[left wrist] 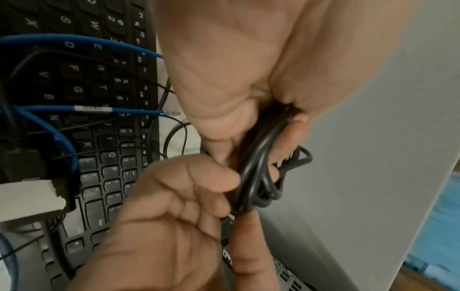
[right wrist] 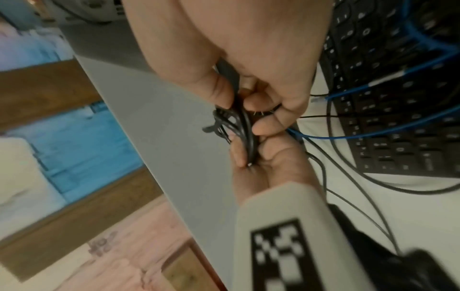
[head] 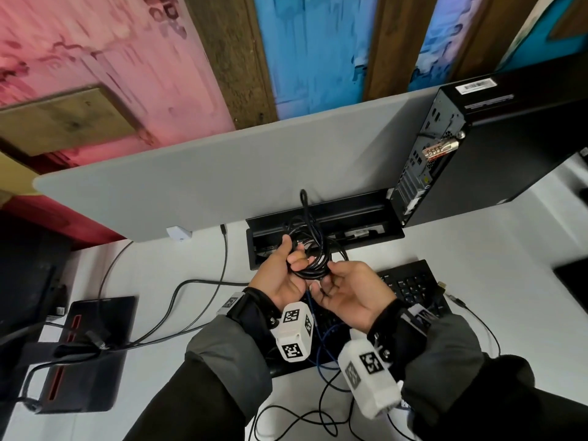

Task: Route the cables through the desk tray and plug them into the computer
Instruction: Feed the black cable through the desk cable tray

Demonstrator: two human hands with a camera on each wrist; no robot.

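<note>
A coiled black cable [head: 313, 259] hangs above the front of the open black desk tray [head: 359, 214]. My left hand [head: 294, 253] grips the coil's left side with fingers curled round its loops [left wrist: 263, 167]. From the right, my right hand [head: 324, 276] pinches the coil's lower edge between thumb and fingers [right wrist: 248, 126]. One end of the cable sticks up over the tray [head: 303, 198]. The black computer tower [head: 496, 148] stands at the right, its rear ports [head: 420, 160] facing the tray. A blue cable [head: 324, 342] lies across the keyboard below my wrists.
A black keyboard [head: 410, 281] lies under my hands. Loose black cables [head: 302, 418] trail over the white desk [head: 477, 249] near its front edge. A grey partition [head: 222, 173] stands behind the tray. A monitor stand base [head: 92, 348] with cables sits at the left.
</note>
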